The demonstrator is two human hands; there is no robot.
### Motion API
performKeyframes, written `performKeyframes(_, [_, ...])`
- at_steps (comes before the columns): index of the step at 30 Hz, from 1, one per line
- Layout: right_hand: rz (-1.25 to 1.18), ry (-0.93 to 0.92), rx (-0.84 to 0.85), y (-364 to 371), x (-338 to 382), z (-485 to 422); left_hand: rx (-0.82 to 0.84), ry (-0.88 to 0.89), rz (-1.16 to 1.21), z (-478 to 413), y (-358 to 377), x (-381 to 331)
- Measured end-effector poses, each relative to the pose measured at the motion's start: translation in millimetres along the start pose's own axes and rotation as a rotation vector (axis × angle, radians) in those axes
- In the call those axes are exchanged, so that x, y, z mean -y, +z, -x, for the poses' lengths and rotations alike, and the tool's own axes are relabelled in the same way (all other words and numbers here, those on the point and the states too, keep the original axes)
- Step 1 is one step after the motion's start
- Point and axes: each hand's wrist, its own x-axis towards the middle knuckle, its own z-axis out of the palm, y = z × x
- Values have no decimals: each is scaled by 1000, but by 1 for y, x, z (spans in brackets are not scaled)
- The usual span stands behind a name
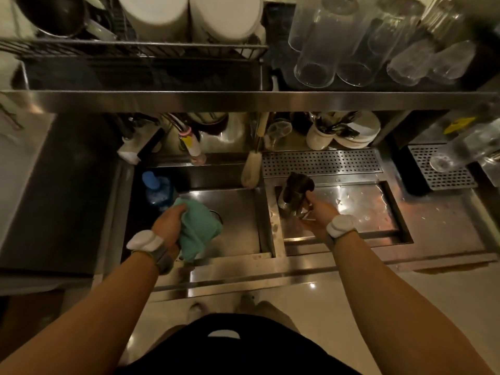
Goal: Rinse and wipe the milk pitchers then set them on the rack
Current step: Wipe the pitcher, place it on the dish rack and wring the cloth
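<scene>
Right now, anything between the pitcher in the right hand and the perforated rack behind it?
Nothing visible. The right hand holds the pitcher just in front of the perforated rack; a brush hangs beside its left end.

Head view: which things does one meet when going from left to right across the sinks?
In order: blue bottle → cloth, held by the left hand → brush → pitcher, held by the right hand → small grate.

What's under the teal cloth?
A round metal rim peeks out right of the teal cloth; pitcher or drain, cannot tell. The left hand grips the cloth, covering the rest.
</scene>
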Motion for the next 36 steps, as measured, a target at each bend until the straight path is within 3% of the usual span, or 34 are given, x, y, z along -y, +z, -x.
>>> performKeyframes(3, [196, -145, -7, 17, 11, 2, 53, 33, 42, 2, 6, -6])
performKeyframes(10, [998, -707, -141, 79, 27, 20, 54, 117, 139, 2, 0, -25])
performKeyframes(15, [1254, -1060, -230, 103, 42, 30, 105, 127, 179, 1, -2, -29])
performKeyframes(20, [1445, -1235, -324, 116, 51, 35, 91, 129, 178, 1, -3, -31])
performKeyframes(31, [1456, -1243, -386, 130, 53, 50, 112, 130, 267, 0, 2, -32])
performKeyframes(36, [1294, -938, -432, 136, 42, 40, 123, 193, 214, 0, 0, -32])
